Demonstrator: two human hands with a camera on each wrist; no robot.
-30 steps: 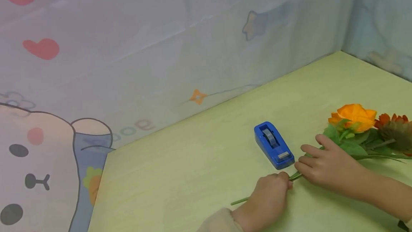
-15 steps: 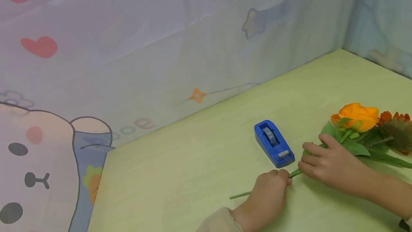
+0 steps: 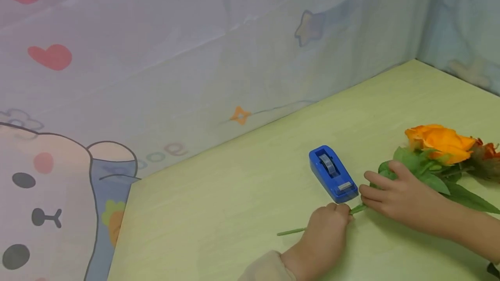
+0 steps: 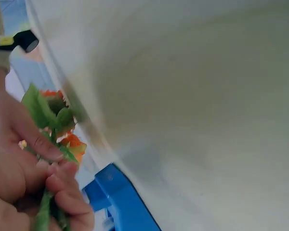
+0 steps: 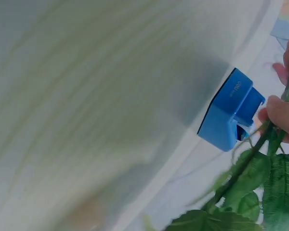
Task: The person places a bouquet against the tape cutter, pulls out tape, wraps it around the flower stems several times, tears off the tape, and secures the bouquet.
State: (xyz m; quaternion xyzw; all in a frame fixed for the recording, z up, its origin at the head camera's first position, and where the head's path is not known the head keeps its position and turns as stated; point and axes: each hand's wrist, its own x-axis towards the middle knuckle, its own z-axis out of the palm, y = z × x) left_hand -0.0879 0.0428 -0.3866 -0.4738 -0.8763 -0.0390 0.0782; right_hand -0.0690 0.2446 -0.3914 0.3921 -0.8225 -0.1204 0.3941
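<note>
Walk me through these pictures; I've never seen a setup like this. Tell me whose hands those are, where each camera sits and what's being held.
There is no machine here, just a person working bare-handed. The wide picture comes from a camera worn on the head, looking forward and down. The two smaller, tilted ones come from cameras worn on the left and right wrists.

On the pale green table sits a blue tape dispenser. The left hand has its grip round green stems. The right hand pinches them nearer the leaves, as the right wrist view shows. Beyond it are an orange flower and a redder bloom.
</note>
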